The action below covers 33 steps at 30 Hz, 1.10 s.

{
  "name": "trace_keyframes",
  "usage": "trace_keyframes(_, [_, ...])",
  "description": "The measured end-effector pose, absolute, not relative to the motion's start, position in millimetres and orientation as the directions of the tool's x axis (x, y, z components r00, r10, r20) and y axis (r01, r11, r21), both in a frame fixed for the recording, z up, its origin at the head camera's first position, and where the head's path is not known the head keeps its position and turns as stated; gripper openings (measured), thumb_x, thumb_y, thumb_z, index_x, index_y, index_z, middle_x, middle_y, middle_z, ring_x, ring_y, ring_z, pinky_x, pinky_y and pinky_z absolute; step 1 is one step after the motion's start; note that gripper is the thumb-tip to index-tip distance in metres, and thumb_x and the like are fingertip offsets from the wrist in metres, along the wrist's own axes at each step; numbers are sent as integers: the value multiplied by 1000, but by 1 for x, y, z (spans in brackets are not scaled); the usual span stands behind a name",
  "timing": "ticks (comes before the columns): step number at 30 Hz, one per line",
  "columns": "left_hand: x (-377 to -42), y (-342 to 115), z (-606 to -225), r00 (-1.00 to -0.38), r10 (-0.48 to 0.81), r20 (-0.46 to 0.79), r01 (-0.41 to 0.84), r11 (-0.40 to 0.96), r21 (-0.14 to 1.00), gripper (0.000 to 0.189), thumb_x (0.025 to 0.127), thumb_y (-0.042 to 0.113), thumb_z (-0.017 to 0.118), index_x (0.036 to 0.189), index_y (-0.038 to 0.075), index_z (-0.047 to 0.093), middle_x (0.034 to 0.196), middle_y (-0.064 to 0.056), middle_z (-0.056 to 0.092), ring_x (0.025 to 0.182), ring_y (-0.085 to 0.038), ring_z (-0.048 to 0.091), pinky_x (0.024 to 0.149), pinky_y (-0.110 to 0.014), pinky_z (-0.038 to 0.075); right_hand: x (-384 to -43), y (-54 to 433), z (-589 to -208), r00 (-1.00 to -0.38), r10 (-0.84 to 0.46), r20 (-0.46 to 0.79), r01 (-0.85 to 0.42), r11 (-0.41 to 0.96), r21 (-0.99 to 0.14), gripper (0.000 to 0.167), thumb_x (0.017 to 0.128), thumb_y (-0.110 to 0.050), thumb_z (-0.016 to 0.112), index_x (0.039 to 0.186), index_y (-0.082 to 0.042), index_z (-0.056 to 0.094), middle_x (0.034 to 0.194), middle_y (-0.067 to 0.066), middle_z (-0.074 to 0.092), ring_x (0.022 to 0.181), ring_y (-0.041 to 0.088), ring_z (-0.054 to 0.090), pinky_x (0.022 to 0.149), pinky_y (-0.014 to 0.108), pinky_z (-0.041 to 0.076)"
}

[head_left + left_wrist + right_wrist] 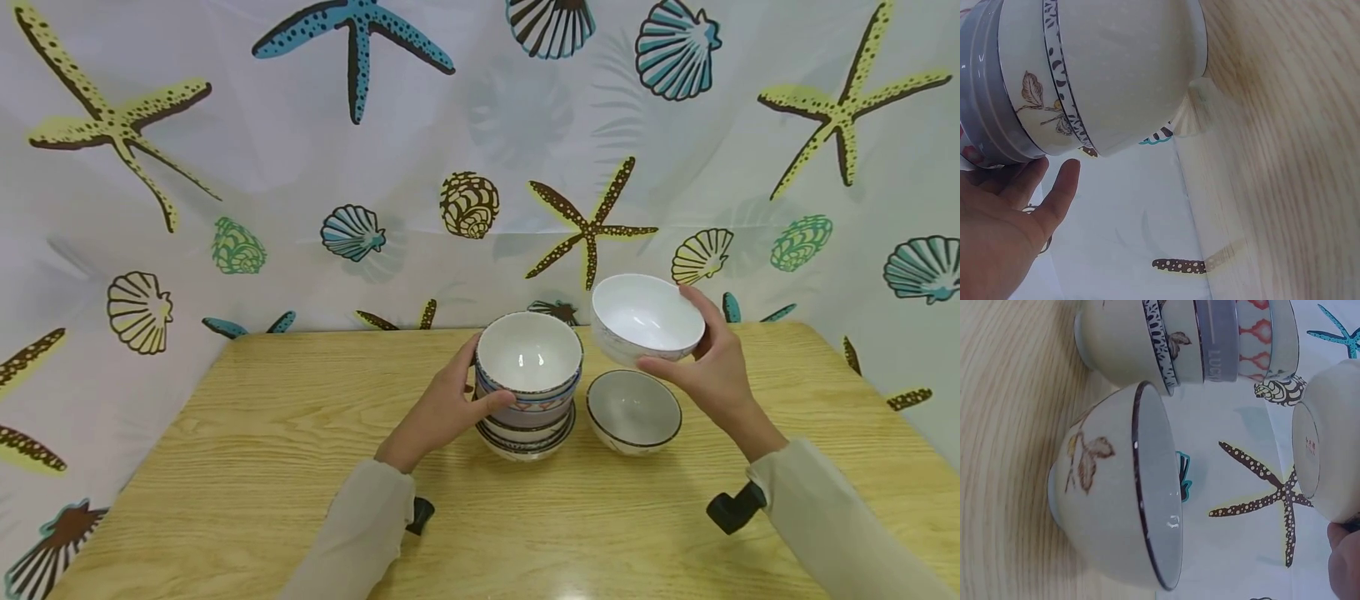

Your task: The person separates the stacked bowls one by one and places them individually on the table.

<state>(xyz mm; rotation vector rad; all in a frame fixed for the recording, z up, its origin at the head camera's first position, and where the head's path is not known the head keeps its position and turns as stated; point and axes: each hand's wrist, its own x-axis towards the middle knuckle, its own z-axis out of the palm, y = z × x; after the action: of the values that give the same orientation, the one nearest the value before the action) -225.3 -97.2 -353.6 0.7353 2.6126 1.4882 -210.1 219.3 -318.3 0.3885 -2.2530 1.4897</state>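
Observation:
Near the table's middle stands a stack of bowls (525,417), several nested one in another, with a dark-rimmed white bowl (529,354) on top. My left hand (450,404) grips the upper part of this stack from the left, thumb across the front and fingers behind. In the left wrist view the fingers (1060,194) lie along a grey-blue bowl (991,87). My right hand (708,367) holds a white bowl (645,317) up in the air by its right side, thumb below the rim. Under it, a leaf-patterned bowl (633,410) sits upright on the table, right of the stack.
The wooden table (300,467) ends at the back against a white cloth (285,225) printed with starfish and shells. In the right wrist view, the leaf-patterned bowl stands close beside the stack. A dark strap mount (738,507) shows at my right wrist.

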Motion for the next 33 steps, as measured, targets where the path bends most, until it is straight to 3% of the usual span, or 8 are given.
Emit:
trace_keyframes(16, [-227, -98, -354, -886, 424, 188, 378, 424, 823, 99, 81, 60, 65, 154, 20, 12, 155, -9, 28, 137, -32, 37, 100, -52, 45, -199, 250, -335, -873, 65, 483, -401, 466, -789, 91, 74, 3, 77, 149, -2, 26, 140, 23, 40, 104, -3, 48, 85, 2, 41])
trace_keyframes(33, [-228, -98, -355, -888, 422, 180, 368, 423, 828, 99, 80, 59, 66, 154, 20, 13, 155, -7, 28, 137, -31, 36, 100, -53, 44, -190, 278, -359, -884, 142, 445, -308, 538, -785, 91, 75, -1, 79, 150, -4, 26, 139, 25, 41, 100, -6, 46, 80, -1, 40])
